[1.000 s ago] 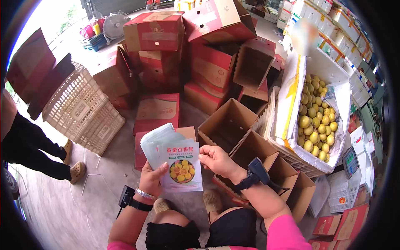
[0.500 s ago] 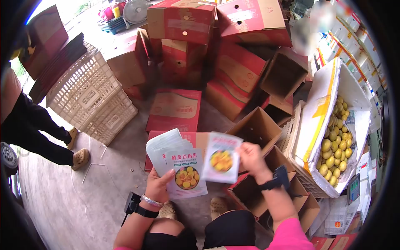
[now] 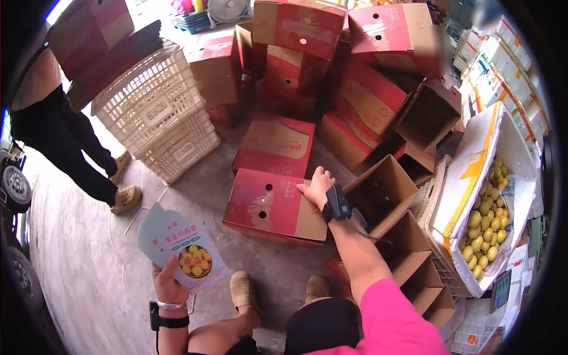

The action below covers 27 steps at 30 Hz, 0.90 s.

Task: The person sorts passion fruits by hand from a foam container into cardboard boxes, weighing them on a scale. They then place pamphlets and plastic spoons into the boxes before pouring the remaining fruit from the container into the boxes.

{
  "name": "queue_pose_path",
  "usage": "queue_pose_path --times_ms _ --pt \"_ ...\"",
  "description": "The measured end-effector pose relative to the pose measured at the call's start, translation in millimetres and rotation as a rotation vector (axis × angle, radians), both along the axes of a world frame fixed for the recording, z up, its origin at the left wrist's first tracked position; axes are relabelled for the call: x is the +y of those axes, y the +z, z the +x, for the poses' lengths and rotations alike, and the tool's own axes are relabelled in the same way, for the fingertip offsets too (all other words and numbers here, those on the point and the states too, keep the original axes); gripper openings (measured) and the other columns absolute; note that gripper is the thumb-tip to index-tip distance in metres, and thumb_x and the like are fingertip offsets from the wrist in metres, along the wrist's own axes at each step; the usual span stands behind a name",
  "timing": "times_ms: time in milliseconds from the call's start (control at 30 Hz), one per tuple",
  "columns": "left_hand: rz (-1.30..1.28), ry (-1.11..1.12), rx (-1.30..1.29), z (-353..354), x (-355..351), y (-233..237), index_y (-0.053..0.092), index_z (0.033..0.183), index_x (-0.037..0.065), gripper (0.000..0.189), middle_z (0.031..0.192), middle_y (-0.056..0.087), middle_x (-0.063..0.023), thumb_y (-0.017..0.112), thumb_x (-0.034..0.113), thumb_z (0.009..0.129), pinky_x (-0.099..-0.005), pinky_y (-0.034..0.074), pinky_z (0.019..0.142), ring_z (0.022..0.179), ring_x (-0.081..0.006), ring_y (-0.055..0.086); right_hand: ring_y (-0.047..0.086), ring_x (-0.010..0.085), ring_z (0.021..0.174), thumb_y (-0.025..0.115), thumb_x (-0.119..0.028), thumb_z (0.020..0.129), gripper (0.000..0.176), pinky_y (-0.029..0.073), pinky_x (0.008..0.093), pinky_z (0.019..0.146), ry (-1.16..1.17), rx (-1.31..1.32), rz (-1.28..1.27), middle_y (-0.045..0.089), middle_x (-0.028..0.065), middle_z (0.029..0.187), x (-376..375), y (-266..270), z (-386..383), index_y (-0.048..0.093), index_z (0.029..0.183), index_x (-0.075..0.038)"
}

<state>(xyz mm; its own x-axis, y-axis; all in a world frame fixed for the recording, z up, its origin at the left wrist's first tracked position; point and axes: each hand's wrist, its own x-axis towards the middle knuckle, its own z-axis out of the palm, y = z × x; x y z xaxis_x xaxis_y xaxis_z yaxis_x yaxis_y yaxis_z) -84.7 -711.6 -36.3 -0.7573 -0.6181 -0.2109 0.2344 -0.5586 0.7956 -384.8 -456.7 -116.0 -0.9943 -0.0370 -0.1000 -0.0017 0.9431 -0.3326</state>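
My left hand [image 3: 170, 281] grips a fanned stack of printed cards [image 3: 192, 251] showing yellow fruit in a bowl. On the near red box [image 3: 260, 204], at its right part, rests my right hand [image 3: 319, 188], its fingers partly bent and no card visible in it. That box lies closed on the floor, with two round holes in its face. Behind it another red box [image 3: 275, 142] lies flat. Open cardboard boxes [image 3: 383, 188] stand in a row to the right of my right forearm.
A white foam box [image 3: 473, 168] of yellow fruit [image 3: 488, 222] sits on a crate at right. White plastic crates [image 3: 155, 106] are stacked at left beside a person in black trousers [image 3: 62, 139]. More red boxes [image 3: 299, 26] are piled behind.
My right hand has moved from the card it held up to the near red box; that card is no longer in it. My left hand has moved left and down with the stack. The view has shifted.
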Motion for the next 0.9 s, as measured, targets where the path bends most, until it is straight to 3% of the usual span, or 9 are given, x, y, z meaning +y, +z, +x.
queue_pose_path --times_ms 100,167,267,367,467,567,667,733,900 --pt "-0.006 0.139 -0.057 34.5 -12.0 -8.4 0.047 0.122 0.002 0.041 0.117 0.057 -0.0149 0.056 -0.004 0.082 -0.0435 0.048 0.092 0.105 -0.0290 0.058 0.061 0.0354 0.091 0.066 -0.014 0.069 0.028 0.049 0.0413 0.084 0.233 0.412 -0.499 0.063 0.0186 0.091 -21.1 -2.5 26.2 0.064 0.093 0.000" --pt "-0.038 0.117 0.019 42.1 -23.5 -6.2 0.047 0.122 0.002 0.040 0.117 0.057 -0.0146 0.057 -0.003 0.083 -0.0436 0.048 0.093 0.105 -0.0288 0.058 0.060 0.0337 0.079 0.059 -0.004 0.067 0.015 0.050 0.0398 0.072 0.760 0.538 -0.755 0.063 0.0169 0.084 -62.5 47.3 65.4 0.062 0.081 -0.001" --pt "-0.090 0.059 0.119 40.5 -37.6 3.1 0.047 0.123 0.002 0.040 0.117 0.057 -0.0143 0.058 0.002 0.084 -0.0429 0.047 0.094 0.105 -0.0282 0.058 0.055 0.0290 0.094 0.061 -0.015 0.063 0.017 0.040 0.0396 0.089 1.072 0.568 -0.867 0.060 0.0087 0.091 -140.4 77.9 146.1 0.060 0.077 -0.006" --pt "-0.053 0.075 0.196 35.2 -65.9 -9.8 0.049 0.121 0.002 0.038 0.118 0.057 -0.0130 0.058 0.001 0.084 -0.0416 0.047 0.093 0.105 -0.0263 0.058 0.053 0.0349 0.103 0.059 -0.003 0.066 0.040 0.041 0.0429 0.094 1.258 0.551 -0.904 0.057 0.0164 0.106 -163.7 80.2 165.8 0.057 0.106 -0.003" --pt "-0.180 0.088 0.133 40.2 -90.7 -39.9 0.054 0.117 0.002 0.034 0.113 0.061 -0.0105 0.060 0.000 0.083 -0.0384 0.048 0.090 0.101 -0.0234 0.059 0.049 0.0358 0.109 0.061 -0.008 0.068 0.047 0.044 0.0436 0.089 1.060 0.502 -0.487 0.053 0.0168 0.110 -136.7 67.8 109.8 0.052 0.113 -0.003" --pt "-0.295 0.155 -0.035 53.8 -118.6 -71.5 0.058 0.110 0.001 0.027 0.104 0.065 -0.0081 0.060 -0.002 0.083 -0.0328 0.048 0.084 0.094 -0.0195 0.061 0.036 0.0386 0.124 0.070 -0.025 0.070 0.079 0.042 0.0497 0.091 0.652 0.311 0.244 0.041 0.0208 0.128 -109.1 -11.3 30.8 0.031 0.136 -0.007" --pt "-0.543 0.118 -0.324 59.7 -146.1 -92.0 0.061 0.105 0.000 0.022 0.096 0.067 -0.0056 0.058 -0.003 0.084 -0.0280 0.049 0.079 0.086 -0.0144 0.062 0.024 0.0458 0.133 0.078 -0.040 0.065 0.101 0.040 0.0533 0.093 0.476 0.188 0.541 0.027 0.0257 0.143 -84.1 -115.8 -50.7 0.021 0.144 -0.012" --pt "-0.844 0.147 -0.539 68.0 -168.8 -118.2 0.064 0.097 0.000 0.017 0.089 0.066 -0.0065 0.058 -0.005 0.082 -0.0279 0.047 0.076 0.084 -0.0146 0.060 0.041 0.0479 0.120 0.055 -0.025 0.084 0.064 0.046 0.0503 0.085 0.417 0.291 0.597 0.037 0.0286 0.136 -79.0 -143.6 -74.7 0.029 0.142 -0.014" --pt "-1.306 0.153 -0.816 80.2 -178.6 -110.2 0.066 0.096 0.003 0.031 0.086 0.066 -0.0163 0.055 -0.004 0.067 -0.0401 0.046 0.072 0.075 -0.0346 0.059 0.065 0.0309 0.066 0.052 -0.019 0.080 0.051 0.053 0.0378 0.057 0.632 0.634 0.747 0.062 0.0248 0.100 -95.3 -93.2 -54.0 0.046 0.126 0.002"
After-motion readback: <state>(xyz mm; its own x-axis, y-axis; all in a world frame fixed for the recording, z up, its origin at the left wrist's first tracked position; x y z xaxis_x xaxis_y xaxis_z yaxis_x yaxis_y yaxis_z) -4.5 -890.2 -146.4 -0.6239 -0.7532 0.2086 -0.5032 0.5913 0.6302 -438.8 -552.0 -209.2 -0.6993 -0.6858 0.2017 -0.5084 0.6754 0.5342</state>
